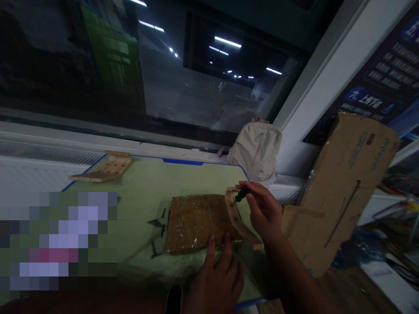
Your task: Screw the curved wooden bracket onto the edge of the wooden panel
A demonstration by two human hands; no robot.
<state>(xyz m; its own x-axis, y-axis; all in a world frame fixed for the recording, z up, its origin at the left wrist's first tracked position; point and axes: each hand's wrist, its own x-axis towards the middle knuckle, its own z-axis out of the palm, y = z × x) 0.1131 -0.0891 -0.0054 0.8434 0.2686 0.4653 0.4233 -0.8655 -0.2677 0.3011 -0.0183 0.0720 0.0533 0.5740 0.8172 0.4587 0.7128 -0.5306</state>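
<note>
A brown wooden panel with rows of small holes lies on a pale green table. My left hand rests flat on its near edge, fingers stretched out. My right hand is closed on a small black-handled screwdriver, whose tip points at a curved wooden side piece standing against the panel's right edge. Several dark screws lie loose on the table just left of the panel.
A second wooden part lies at the table's far left. A beige backpack sits by the window sill. A large cardboard box leans at the right. A blurred patch covers the near left.
</note>
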